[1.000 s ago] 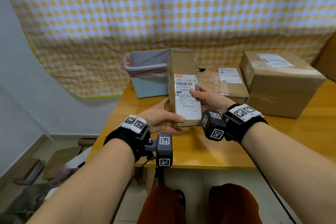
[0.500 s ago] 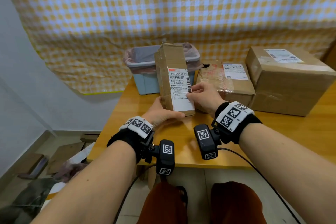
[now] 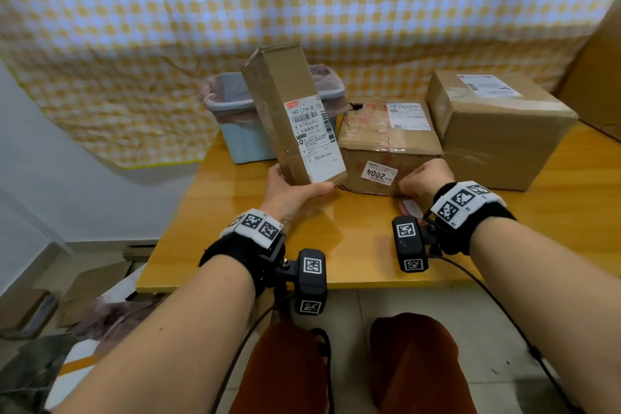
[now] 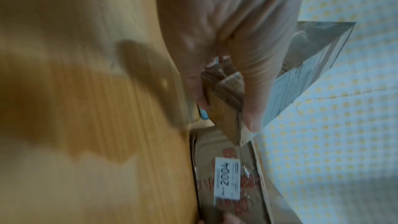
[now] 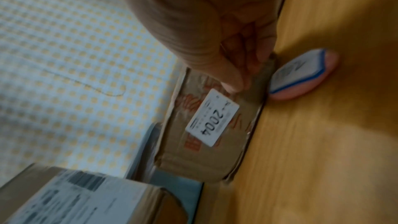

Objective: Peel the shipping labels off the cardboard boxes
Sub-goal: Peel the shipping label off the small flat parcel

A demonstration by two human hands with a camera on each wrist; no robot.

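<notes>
My left hand (image 3: 295,191) grips the bottom end of a tall narrow cardboard box (image 3: 285,104), held off the table and leaning left. Its white shipping label (image 3: 314,138) lies flat on the front face. In the left wrist view the thumb and fingers (image 4: 247,108) clamp the box's lower corner (image 4: 224,113). My right hand (image 3: 423,175) is off that box, its fingers curled. Its fingertips (image 5: 233,84) sit against the front of a medium taped box (image 3: 386,144), beside the corner of a small "2004" sticker (image 5: 212,117). Nothing shows in that hand.
A pink oval object (image 5: 301,76) lies on the wooden table (image 3: 336,245) under my right hand. A large labelled box (image 3: 497,131) stands at the right. A light-blue bin (image 3: 235,131) with a pink liner stands behind the tall box. The medium box has a top label (image 3: 408,116).
My right hand has let go of the tall box and dropped right to the medium box's front. My left hand alone now holds the tall box, tilted left.
</notes>
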